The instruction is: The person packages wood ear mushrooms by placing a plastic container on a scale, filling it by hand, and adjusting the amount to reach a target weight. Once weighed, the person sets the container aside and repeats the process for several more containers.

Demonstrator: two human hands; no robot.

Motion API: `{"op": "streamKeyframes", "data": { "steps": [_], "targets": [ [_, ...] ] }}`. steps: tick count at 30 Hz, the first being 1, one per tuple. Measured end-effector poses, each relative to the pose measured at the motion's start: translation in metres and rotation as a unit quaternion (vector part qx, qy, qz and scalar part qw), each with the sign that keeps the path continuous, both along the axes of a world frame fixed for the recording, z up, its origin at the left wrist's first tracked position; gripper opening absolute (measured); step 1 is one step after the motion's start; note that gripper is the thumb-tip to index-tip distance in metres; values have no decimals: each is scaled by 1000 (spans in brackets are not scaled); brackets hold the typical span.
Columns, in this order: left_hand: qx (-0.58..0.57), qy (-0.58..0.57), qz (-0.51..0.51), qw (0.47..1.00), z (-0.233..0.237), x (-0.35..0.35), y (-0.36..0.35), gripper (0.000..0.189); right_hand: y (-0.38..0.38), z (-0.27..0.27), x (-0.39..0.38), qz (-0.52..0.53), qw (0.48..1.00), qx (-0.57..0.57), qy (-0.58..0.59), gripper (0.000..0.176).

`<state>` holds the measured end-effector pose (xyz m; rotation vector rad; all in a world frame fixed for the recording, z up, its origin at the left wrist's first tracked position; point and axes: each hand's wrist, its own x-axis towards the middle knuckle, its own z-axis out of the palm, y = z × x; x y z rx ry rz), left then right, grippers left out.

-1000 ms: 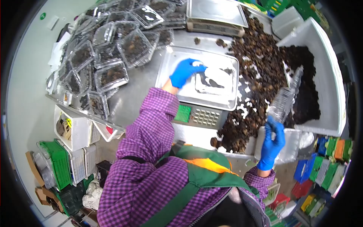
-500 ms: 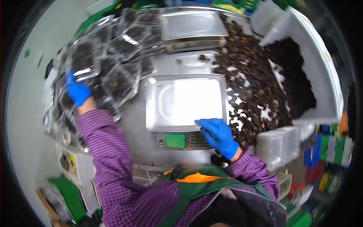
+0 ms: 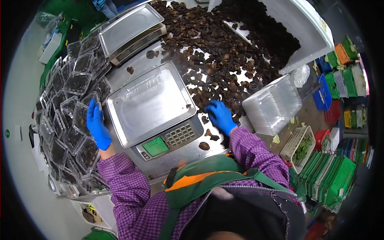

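Observation:
My left hand [image 3: 98,127], in a blue glove, is open and empty, its fingers stretched along the edge of the stacked clear plastic boxes [image 3: 74,138], left of the scale. The scale's metal tray [image 3: 154,110] carries a thin clear plastic piece [image 3: 141,87], and a small dark bit lies near its right edge. Its green display [image 3: 155,146] is lit. My right hand [image 3: 221,117], also gloved in blue, is at the near edge of the brown, mushroom-like pieces [image 3: 224,60], fingers bent and slightly apart; nothing shows in them.
Behind is a second scale [image 3: 130,30]. A white bin [image 3: 308,24] with dark pieces lies at the upper right. Stacked clear containers [image 3: 274,105] stand right of my right hand. Crates, including a cream one [image 3: 298,150], are beyond the table. Another person's legs [image 3: 107,9] show at the top.
The view has turned and shifted. My left hand has left the box it was touching and is nearer the scale. My right hand has moved off the tray's edge to the brown pieces.

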<state>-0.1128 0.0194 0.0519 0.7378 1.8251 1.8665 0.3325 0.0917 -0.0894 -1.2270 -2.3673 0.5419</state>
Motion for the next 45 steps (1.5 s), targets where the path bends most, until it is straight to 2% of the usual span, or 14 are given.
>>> {"op": "streamKeyframes", "data": {
  "steps": [5, 8, 11, 13, 15, 17, 20, 24, 28, 34, 35, 37, 42, 45],
  "targets": [
    [-40, 14, -79, 996, 2, 41, 13, 38, 80, 13, -21, -196, 958, 4, 211, 15],
    [-39, -2, -68, 997, 5, 48, 28, 40, 130, 31, -21, -268, 943, 61, 186, 21],
    [-46, -39, -76, 995, 0, 43, 47, 42, 179, 20, -18, -318, 946, 64, 17, 61],
    [-58, -71, -90, 992, -7, 38, 59, 43, 199, 20, -29, -337, 935, -88, -67, 97],
    [-71, -192, -139, 969, -13, 34, 68, 46, 192, 35, -43, -275, 943, -84, -167, 90],
    [-85, -172, -126, 973, -17, 42, 73, 52, 188, 16, -46, -241, 961, -86, -106, 59],
    [-51, -156, -178, 970, -47, 43, 67, 55, 172, -9, -48, -222, 963, -103, -110, 54],
    [53, -99, -108, 988, -55, 88, 47, 50, 153, -16, -29, -199, 961, -140, 129, 35],
    [85, -40, -68, 993, -36, 124, 31, 45, 128, 49, -33, -170, 898, -251, 317, 17],
    [28, 155, -37, 987, -40, 151, 15, 57, 85, 147, -91, -46, 890, -223, 395, 16],
    [29, 155, -39, 987, -43, 154, 11, 57, 77, 153, -104, -7, 889, -223, 401, 18],
    [30, 123, -38, 991, -49, 162, 3, 62, 66, 149, -133, 71, 943, -63, 319, 23],
    [19, 34, -53, 998, -45, 170, -6, 63, 42, 126, -173, 259, 957, -34, 123, 62],
    [30, 13, -72, 997, -53, 161, -12, 60, 41, 131, -146, 171, 957, -86, 218, 54]
  ]
}}
